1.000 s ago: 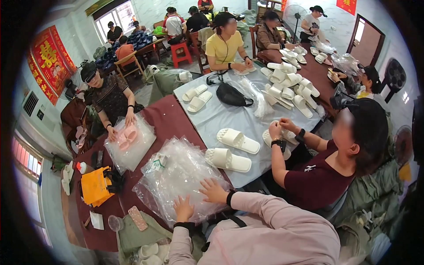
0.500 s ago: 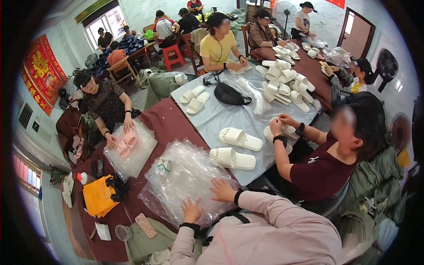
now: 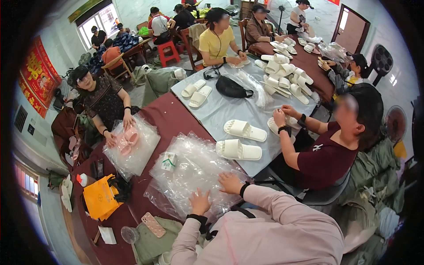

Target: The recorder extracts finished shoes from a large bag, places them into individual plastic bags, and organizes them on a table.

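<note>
Two bare hands rest flat on a heap of clear plastic bags (image 3: 194, 170) spread over the dark red table (image 3: 172, 117). The left hand (image 3: 200, 202) lies at the near edge of the heap, fingers spread and pointing into the plastic, palm down; the bags sit under and ahead of its fingertips. The right hand (image 3: 229, 183) lies just to the right of it and a little farther in, also open and pressed on the top sheet, its fingers stretched toward the middle of the heap. Neither hand closes around anything; whether a fingertip pinches a single sheet cannot be told.

A small white and green carton (image 3: 168, 161) sits on the far left part of the heap. Just right of the heap, on a pale grey cloth (image 3: 221, 110), lies a white slipper (image 3: 238, 150), with a second white slipper (image 3: 244, 130) beyond it. Left of the heap, a second pile of bags holds pink slippers (image 3: 126, 139) under another person's hands. Nearer than the heap and to its left lie a yellow bag (image 3: 100, 201) and a phone in a pink patterned case (image 3: 153, 224). A person in a dark red shirt (image 3: 324, 157) sits right of the heap, working on a slipper.
</note>
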